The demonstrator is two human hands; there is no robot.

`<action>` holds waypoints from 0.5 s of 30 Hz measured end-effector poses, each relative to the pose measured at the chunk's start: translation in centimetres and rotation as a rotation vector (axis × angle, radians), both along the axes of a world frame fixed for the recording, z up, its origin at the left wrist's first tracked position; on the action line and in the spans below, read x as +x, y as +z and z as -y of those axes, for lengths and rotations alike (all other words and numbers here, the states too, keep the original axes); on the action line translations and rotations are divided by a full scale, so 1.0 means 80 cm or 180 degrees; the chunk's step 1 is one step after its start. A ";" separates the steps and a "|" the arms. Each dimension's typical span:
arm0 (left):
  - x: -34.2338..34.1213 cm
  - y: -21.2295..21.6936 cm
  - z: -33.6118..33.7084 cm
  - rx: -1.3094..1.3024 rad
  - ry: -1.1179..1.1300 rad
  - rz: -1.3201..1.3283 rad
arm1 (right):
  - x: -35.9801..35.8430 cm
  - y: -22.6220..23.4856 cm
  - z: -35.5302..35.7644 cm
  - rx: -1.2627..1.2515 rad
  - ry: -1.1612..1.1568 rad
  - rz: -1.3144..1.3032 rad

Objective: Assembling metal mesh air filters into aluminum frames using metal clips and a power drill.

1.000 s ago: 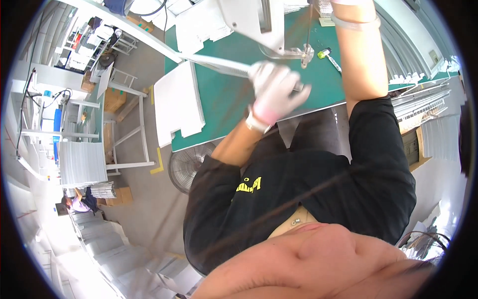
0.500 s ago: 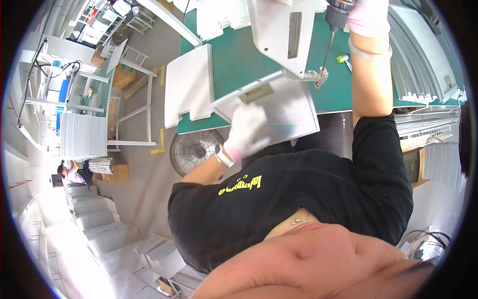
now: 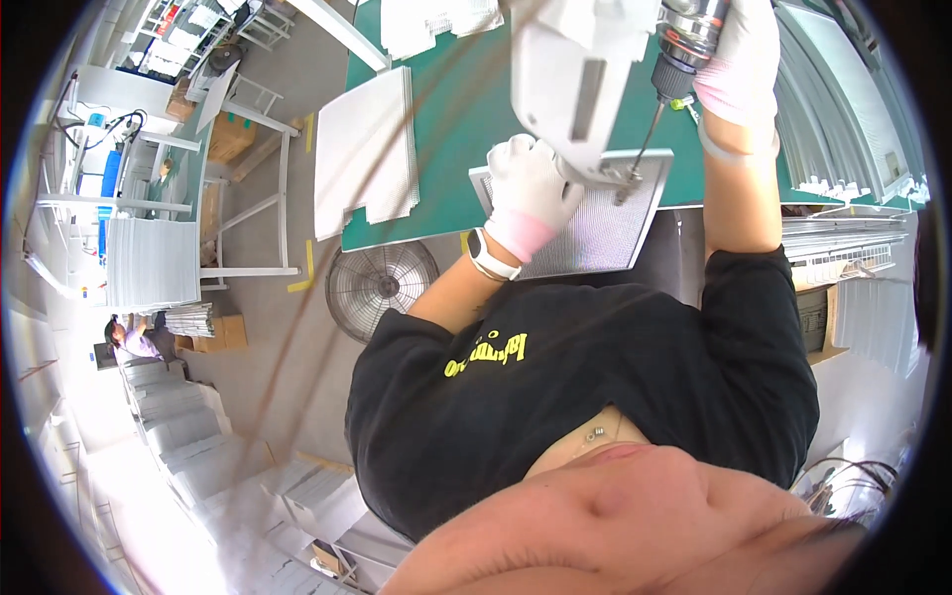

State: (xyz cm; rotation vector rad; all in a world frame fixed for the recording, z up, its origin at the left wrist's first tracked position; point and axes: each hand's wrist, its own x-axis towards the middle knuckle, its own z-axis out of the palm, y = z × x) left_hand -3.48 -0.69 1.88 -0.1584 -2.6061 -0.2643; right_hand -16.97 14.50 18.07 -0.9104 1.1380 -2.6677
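Just one view here, a fisheye camera worn on the head, looking steeply down the person's own chest and black shirt (image 3: 585, 397). The green tabletop (image 3: 446, 129) sits near, at the upper part of the picture, with both forearms reaching up to it. Off to the left, the workshop floor (image 3: 278, 337) curves away toward the rim.

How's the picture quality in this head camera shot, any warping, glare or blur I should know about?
Head view: strong fisheye, so the green table edge and the shelving bow toward the rim, with black corners. The lower left is washed out by bright light. The chin close to the lens is soft. The left hand, the right hand on the power screwdriver and the mesh panel are sharp.
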 end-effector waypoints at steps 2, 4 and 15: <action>0.013 0.003 -0.015 -0.0012 0.0032 -0.0106 | 0.003 -0.004 -0.002 -0.0081 -0.0241 -0.0089; 0.022 0.001 -0.022 0.0086 0.0006 -0.0644 | 0.008 -0.003 0.002 -0.0076 -0.0164 -0.0015; 0.047 0.007 -0.028 0.0413 0.0054 -0.0367 | 0.041 -0.013 0.022 0.0030 -0.0072 0.0219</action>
